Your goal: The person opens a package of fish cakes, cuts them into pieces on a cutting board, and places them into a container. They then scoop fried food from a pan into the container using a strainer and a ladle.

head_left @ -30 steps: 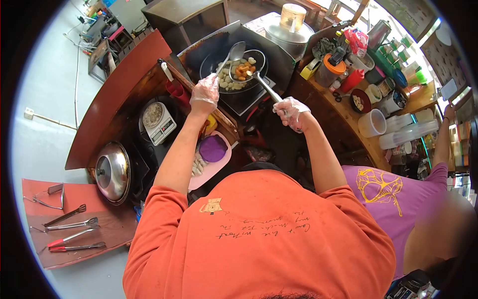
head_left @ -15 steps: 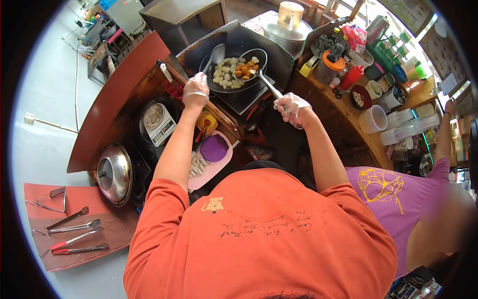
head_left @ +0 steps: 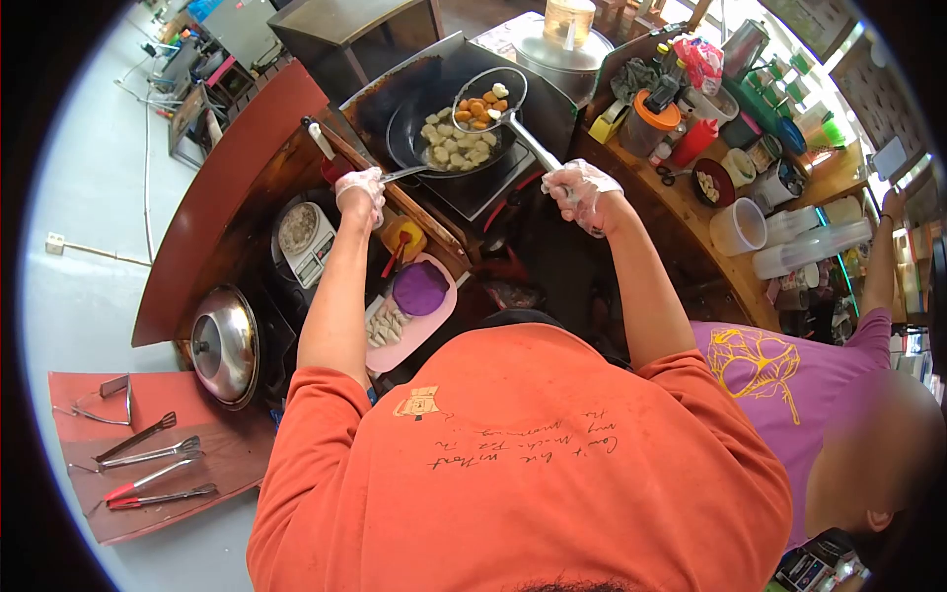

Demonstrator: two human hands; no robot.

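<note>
Plainly, head view: one wok (head_left: 402, 138), one strainer (head_left: 533, 146), one metal utensil (head_left: 402, 174), two gloved hands.
Left hand (head_left: 360, 197): arm stretched forward, fingers curled tight around the utensil's handle, whose far end meets the wok; its head cannot be made out.
Right hand (head_left: 582, 195): arm reaching forward, fist closed on the strainer's long handle, hoop held over the wok.
Orange chunks (head_left: 477, 111): several, smooth and rounded, in the strainer with a few pale bits; too blurred to count.
Pale chunks (head_left: 459, 148): many, lumpy, inside the dark, round-walled wok.
Gloves: two, clear crinkled plastic.
Tools (head_left: 153, 450): five, metal, two with red handles.
Domed lid (head_left: 225, 345): one, shiny metal.
</note>
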